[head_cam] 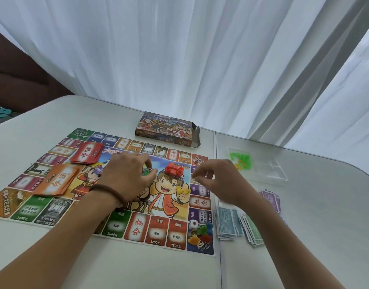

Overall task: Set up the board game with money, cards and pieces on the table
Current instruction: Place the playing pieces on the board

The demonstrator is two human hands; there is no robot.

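The paper game board lies flat on the table. My left hand hovers over its middle with fingers curled around small green pieces. My right hand is just right of the centre, fingers loosely curled with nothing visible in them. A cluster of red houses sits between the hands, with yellow pieces below it. Red cards and orange cards are stacked on the board's left. A die and coloured pawns rest on the bottom right corner. Money piles lie to the right.
The game box stands open beyond the board. A clear plastic bag with green and yellow pieces lies at the right on a glass sheet. Purple notes sit past my right wrist. White curtains hang behind the table.
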